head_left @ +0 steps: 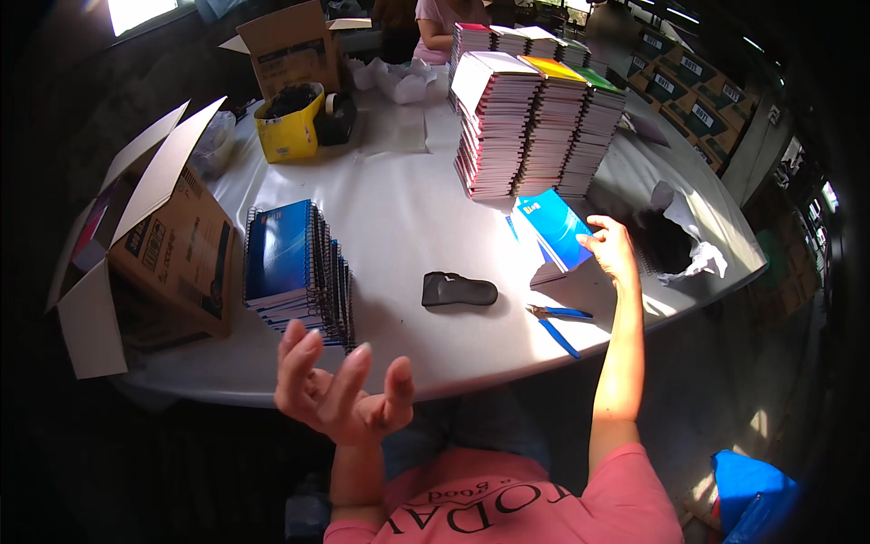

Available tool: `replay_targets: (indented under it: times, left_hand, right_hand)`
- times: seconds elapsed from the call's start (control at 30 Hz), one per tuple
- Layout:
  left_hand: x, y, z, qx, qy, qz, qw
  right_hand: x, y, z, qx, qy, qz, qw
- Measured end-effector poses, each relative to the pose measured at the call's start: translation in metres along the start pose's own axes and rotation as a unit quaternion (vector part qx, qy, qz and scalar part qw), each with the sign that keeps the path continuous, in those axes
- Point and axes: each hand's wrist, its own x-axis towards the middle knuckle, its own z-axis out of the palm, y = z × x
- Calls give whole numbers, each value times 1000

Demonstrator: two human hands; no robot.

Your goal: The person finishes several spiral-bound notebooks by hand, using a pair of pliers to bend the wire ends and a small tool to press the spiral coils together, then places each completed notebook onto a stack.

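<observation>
My right hand [612, 247] pinches the right edge of a blue notebook [551, 228] in the sunlit part of the table, in front of the tall stacks. Other notebook pages show beneath it. My left hand [344, 385] is raised palm up at the table's near edge, fingers spread and nothing in them. Just beyond it stands a stack of blue spiral notebooks [281, 252], their black coils facing right. Between the hands lie a dark grey stapler-like object [459, 289] and blue-handled pliers [560, 326].
Tall stacks of spiral notebooks [494, 127] rise at the back right. An open cardboard box [172, 245] stands left, another box [292, 54] behind. A yellow container [288, 127] sits far left; crumpled paper [693, 240] lies right. Another person [439, 32] is across the table.
</observation>
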Motion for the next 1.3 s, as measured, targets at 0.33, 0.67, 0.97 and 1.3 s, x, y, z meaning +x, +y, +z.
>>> replay_targets:
  times: [0.33, 0.67, 0.97, 1.3]
  left_hand:
    - [-17, 33, 67, -149, -185, -38, 971]
    - [-103, 57, 84, -5, -368, -45, 929]
    - [-119, 54, 110, -42, -372, -105, 921]
    - [-122, 48, 112, 53, -230, -132, 963]
  right_hand:
    - [2, -18, -25, 54, 10, -110, 992]
    - [-147, -45, 45, -94, -232, -207, 946]
    - [26, 85, -17, -88, 137, -44, 986]
    - [76, 86, -7, -496, -72, 143, 853]
